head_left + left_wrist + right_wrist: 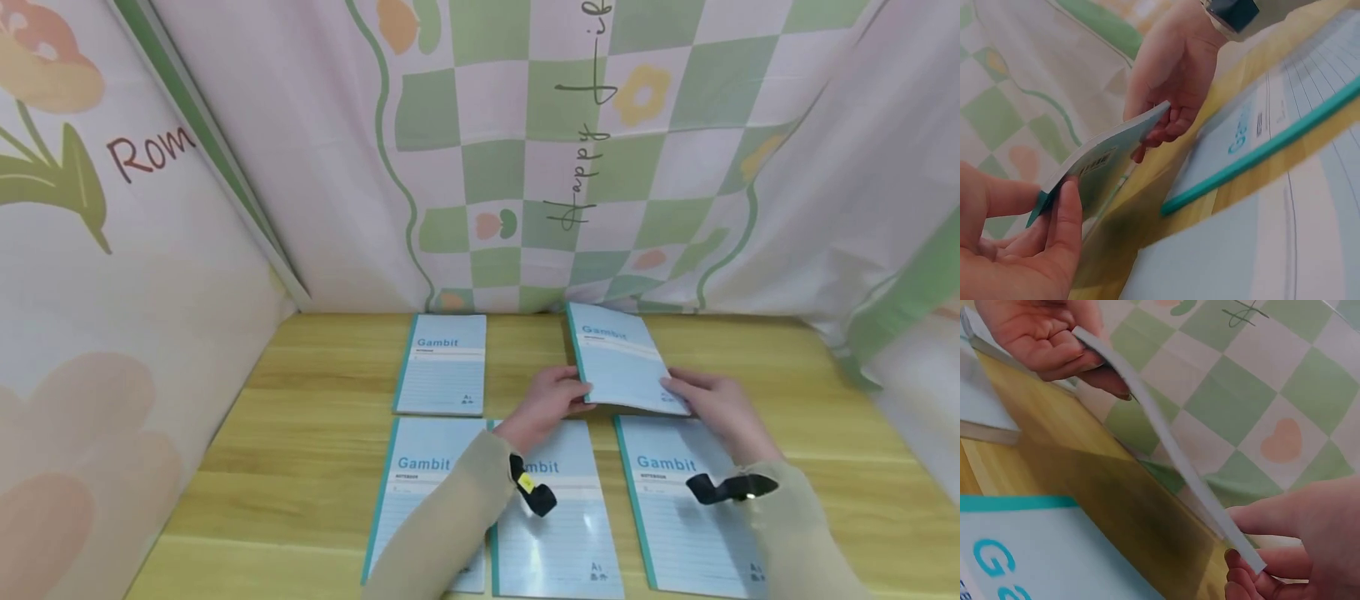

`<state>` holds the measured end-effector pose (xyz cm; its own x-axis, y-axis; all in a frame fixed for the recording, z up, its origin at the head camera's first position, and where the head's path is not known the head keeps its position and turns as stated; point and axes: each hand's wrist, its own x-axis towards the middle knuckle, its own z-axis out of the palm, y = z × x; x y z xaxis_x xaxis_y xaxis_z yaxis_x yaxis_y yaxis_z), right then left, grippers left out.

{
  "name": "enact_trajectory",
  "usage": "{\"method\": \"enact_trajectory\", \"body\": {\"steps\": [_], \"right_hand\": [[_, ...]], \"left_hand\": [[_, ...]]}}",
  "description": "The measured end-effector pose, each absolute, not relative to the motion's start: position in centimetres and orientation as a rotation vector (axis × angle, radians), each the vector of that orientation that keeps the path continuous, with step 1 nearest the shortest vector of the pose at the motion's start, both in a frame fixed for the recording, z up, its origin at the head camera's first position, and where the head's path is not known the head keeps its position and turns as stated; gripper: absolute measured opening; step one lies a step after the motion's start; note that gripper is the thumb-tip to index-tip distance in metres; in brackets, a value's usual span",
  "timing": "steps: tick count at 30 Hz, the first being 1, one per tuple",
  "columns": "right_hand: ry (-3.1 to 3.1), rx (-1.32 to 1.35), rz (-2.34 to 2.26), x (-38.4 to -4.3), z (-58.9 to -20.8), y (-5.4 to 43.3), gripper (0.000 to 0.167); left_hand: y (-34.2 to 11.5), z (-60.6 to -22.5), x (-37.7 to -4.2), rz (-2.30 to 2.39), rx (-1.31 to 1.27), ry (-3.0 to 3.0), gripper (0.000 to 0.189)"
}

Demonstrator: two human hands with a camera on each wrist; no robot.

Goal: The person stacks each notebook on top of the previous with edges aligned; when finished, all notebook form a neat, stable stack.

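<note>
A light blue notebook (pixel 622 358) marked "Gambit" is raised above the back of the table, tilted, with its teal spine to the left. My left hand (pixel 551 400) pinches its lower left corner by the spine, thumb on the cover and fingers beneath. At the lower right corner my right hand (pixel 716 408) pinches it the same way. The left wrist view shows the underside of the notebook (pixel 1107 159) with a barcode. In the right wrist view its page edge (pixel 1172 450) bows slightly between the left hand (pixel 1047 337) and the right hand (pixel 1297 544).
A smaller Gambit notebook (pixel 442 367) lies at the back left. In front lie a left notebook (pixel 420 483), a middle notebook (pixel 558 533) and a right notebook (pixel 675 517), partly covered by my sleeves. A patterned curtain (pixel 495 167) hangs behind the wooden table (pixel 300 467).
</note>
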<state>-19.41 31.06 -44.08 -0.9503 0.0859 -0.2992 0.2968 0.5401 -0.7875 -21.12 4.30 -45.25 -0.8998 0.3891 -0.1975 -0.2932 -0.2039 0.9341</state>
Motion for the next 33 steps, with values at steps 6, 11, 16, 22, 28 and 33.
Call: {"method": "enact_trajectory", "body": {"steps": [6,11,16,22,28,33], "right_hand": [[2.542,0.260,-1.363,-19.2,-43.6,29.3,0.088],[2.559,0.217,-1.389,-18.9,-43.5,27.2,0.085],[2.591,0.151,-1.451,-18.7,-43.6,24.9,0.073],[2.608,0.129,-1.477,-18.5,-43.7,22.3,0.060],[2.604,0.087,-1.509,-18.5,-44.0,20.0,0.056],[2.573,0.063,-1.585,-18.5,-44.3,18.1,0.053]], "left_hand": [[1.4,-45.8,-21.0,2.029,0.161,1.749,0.045],[-0.9,-46.0,-20.9,1.945,0.185,1.889,0.053],[-3.0,-45.6,-20.8,1.886,0.195,2.012,0.053],[-6.0,-45.4,-20.4,1.837,0.192,2.060,0.054],[-8.7,-45.8,-19.9,1.764,0.150,2.169,0.057],[-10.6,-46.1,-19.5,1.740,0.107,2.243,0.052]]}}
